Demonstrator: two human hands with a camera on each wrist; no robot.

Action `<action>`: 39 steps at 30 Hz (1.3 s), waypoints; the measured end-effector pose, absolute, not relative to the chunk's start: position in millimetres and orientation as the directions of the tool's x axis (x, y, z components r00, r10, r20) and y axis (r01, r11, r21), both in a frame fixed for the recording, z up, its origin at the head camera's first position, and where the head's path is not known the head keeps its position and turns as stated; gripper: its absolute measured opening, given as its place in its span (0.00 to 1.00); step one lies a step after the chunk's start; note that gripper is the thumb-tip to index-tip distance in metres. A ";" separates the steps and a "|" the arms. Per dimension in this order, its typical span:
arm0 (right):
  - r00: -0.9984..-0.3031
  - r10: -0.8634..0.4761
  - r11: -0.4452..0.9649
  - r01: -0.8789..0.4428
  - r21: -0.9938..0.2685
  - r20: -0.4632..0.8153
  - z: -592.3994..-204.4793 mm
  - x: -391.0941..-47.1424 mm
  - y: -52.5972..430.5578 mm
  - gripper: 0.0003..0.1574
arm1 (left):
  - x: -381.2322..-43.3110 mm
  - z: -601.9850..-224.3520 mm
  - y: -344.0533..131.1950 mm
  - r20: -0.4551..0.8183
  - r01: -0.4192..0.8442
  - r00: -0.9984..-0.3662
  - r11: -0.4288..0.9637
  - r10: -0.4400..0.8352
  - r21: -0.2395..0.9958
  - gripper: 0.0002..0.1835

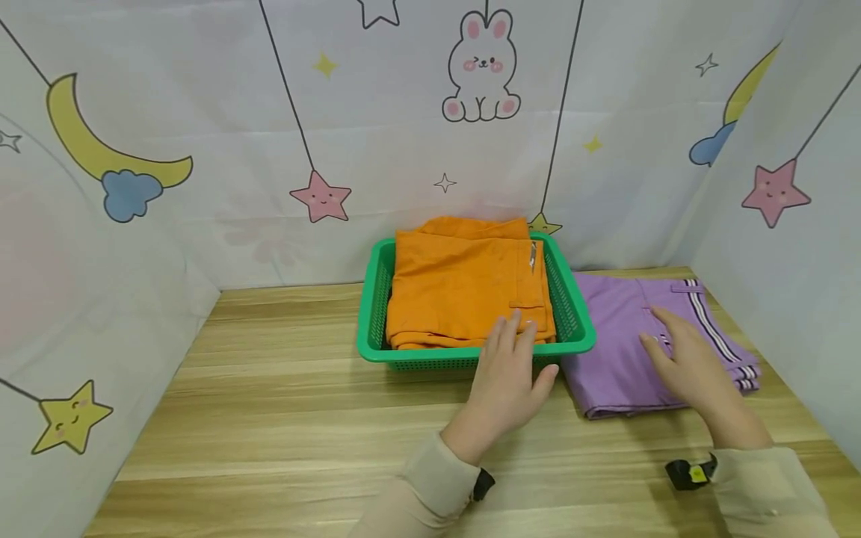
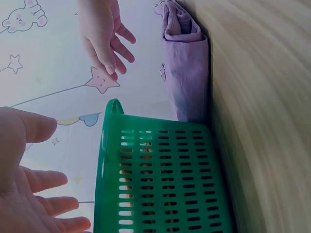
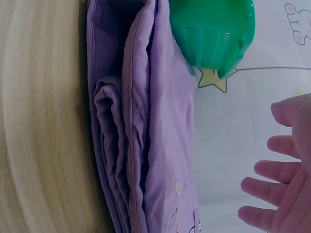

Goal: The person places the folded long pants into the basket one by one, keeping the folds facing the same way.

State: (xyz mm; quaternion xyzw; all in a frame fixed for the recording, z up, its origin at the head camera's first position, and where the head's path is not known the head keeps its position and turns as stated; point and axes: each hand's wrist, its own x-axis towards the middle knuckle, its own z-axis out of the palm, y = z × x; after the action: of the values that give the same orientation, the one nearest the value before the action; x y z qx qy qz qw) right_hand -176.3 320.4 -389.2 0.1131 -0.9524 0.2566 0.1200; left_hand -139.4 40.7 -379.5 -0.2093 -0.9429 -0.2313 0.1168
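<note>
Folded orange pants (image 1: 464, 288) lie stacked inside a green plastic basket (image 1: 374, 314) with slotted walls. To the basket's right, folded purple pants (image 1: 612, 351) with striped side trim lie on the table. My left hand (image 1: 507, 373) hovers at the basket's front rim, fingers spread and holding nothing. Over the purple pants is my right hand (image 1: 693, 366), its fingers apart; the right wrist view shows a gap between that hand and the cloth. The left wrist view shows the basket's slotted side (image 2: 165, 179) apart from the left fingers.
The wood-grain table (image 1: 269, 418) extends left and in front of the basket. A white printed curtain (image 1: 403, 149) stands behind and on both sides. Each wrist wears a black strap (image 1: 689, 472) below a pale sleeve (image 1: 767, 486).
</note>
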 end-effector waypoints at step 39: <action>-0.964 -0.112 0.862 -0.216 -0.459 0.242 -402.0 -172.3 349.0 0.37 | -124.6 -392.0 67.0 0.329 0.615 -0.781 0.744 0.531 0.261 0.31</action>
State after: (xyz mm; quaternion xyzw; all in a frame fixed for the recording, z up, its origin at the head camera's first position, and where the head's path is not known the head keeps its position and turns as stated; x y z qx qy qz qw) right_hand -172.3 349.0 -402.0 0.0854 -0.9592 0.2486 0.1042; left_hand -124.6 67.0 -392.0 -0.3093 -0.9264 -0.1799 0.1175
